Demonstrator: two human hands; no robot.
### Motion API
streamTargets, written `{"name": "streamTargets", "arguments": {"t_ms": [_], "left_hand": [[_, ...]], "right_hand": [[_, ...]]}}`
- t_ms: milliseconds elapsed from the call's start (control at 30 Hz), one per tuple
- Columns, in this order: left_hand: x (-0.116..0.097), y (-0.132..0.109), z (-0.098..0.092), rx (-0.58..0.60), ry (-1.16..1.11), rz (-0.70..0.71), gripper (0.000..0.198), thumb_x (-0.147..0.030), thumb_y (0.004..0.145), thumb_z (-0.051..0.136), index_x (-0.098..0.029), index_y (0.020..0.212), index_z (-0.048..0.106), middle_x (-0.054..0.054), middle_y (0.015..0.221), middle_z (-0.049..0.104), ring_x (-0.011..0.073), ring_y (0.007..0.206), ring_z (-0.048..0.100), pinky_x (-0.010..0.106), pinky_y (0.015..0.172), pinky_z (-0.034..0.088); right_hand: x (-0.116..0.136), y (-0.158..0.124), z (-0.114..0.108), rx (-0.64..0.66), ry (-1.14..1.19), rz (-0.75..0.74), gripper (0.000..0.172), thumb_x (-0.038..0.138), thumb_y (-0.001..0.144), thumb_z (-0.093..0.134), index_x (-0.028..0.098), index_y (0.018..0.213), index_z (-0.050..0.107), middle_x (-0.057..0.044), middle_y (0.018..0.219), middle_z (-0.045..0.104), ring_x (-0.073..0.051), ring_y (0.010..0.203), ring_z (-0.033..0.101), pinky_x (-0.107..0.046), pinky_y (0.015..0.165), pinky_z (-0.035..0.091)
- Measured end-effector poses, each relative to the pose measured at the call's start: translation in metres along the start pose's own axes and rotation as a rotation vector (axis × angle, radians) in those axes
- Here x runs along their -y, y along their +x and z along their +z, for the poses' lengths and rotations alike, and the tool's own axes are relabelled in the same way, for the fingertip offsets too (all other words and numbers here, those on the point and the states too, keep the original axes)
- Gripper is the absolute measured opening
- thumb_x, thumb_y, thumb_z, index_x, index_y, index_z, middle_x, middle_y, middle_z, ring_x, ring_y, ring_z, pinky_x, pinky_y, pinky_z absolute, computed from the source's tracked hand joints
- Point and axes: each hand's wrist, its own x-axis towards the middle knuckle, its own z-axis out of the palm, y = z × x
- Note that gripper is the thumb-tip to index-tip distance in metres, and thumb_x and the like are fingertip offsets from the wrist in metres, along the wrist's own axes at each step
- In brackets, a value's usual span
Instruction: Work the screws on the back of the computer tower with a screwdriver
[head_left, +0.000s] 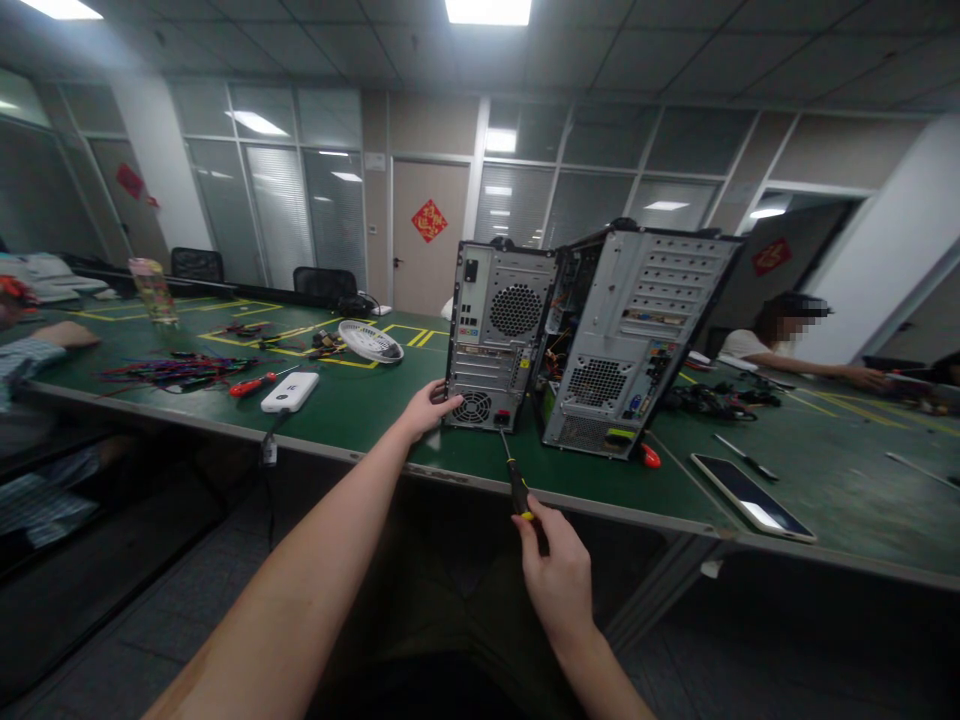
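A black-and-yellow screwdriver (517, 487) is pinched at its handle end by my right hand (559, 560). Its shaft points up and forward, with the tip at the lower back panel of the smaller computer case (486, 335); whether it sits in a screw I cannot tell. My left hand (429, 412) grips the lower left edge of that case, thumb on the back panel and fingers along the side. Close on the right stands a larger computer case (626, 340), also upright, rear side facing me.
Left on the green table (360, 400) lie a white power bank (290, 392) with a cable, a red screwdriver (253, 384), bundled wires (176, 372) and a white basket (370, 341). To the right are a phone (752, 497) and dark cables (720, 400). People sit at both sides.
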Motion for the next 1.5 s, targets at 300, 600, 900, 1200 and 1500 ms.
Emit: {"name": "streamTargets", "arguments": {"t_ms": [300, 600, 900, 1200, 1500], "left_hand": [[0.0016, 0.0005, -0.0004, 0.007, 0.004, 0.005, 0.07, -0.034, 0.073, 0.099, -0.015, 0.131, 0.066, 0.021, 0.145, 0.071, 0.0316, 0.13, 0.071, 0.054, 0.122, 0.05], [0.0035, 0.0028, -0.0021, 0.003, 0.007, -0.005, 0.07, -0.033, 0.074, 0.098, -0.014, 0.133, 0.065, 0.022, 0.148, 0.068, 0.0323, 0.132, 0.07, 0.054, 0.12, 0.052], [0.0034, 0.0018, -0.0023, 0.004, 0.004, 0.0, 0.07, -0.033, 0.074, 0.098, -0.014, 0.134, 0.066, 0.022, 0.146, 0.07, 0.0325, 0.132, 0.07, 0.054, 0.12, 0.051], [0.0005, 0.0005, -0.0017, 0.005, 0.002, -0.006, 0.067, -0.031, 0.075, 0.097, -0.014, 0.132, 0.066, 0.022, 0.146, 0.07, 0.032, 0.131, 0.071, 0.053, 0.119, 0.053], [-0.0006, -0.0001, -0.001, 0.004, 0.012, 0.01, 0.067, -0.033, 0.073, 0.098, -0.015, 0.13, 0.068, 0.022, 0.143, 0.071, 0.0327, 0.131, 0.071, 0.056, 0.121, 0.05]], "right_hand": [[-0.0012, -0.0027, 0.0015, 0.045, 0.05, 0.208, 0.04, 0.057, 0.108, 0.061, 0.019, 0.106, 0.074, -0.007, 0.087, 0.082, -0.021, 0.071, 0.079, -0.029, 0.066, 0.062], [-0.0023, -0.0017, 0.0018, -0.004, 0.047, 0.097, 0.032, 0.044, 0.11, 0.061, 0.017, 0.118, 0.077, -0.012, 0.104, 0.083, -0.025, 0.085, 0.081, -0.035, 0.079, 0.064], [0.0012, 0.0034, -0.0015, -0.01, 0.073, 0.182, 0.027, 0.045, 0.106, 0.068, 0.02, 0.103, 0.075, -0.006, 0.088, 0.077, -0.019, 0.069, 0.072, -0.029, 0.064, 0.059], [-0.0035, 0.0018, 0.0028, -0.011, 0.086, 0.057, 0.027, 0.028, 0.108, 0.064, 0.023, 0.13, 0.08, -0.014, 0.131, 0.077, -0.027, 0.12, 0.077, -0.042, 0.103, 0.064], [-0.008, -0.0012, 0.0055, -0.023, 0.082, 0.021, 0.031, 0.022, 0.107, 0.064, 0.022, 0.134, 0.08, -0.014, 0.136, 0.078, -0.028, 0.124, 0.078, -0.044, 0.107, 0.065]]}}
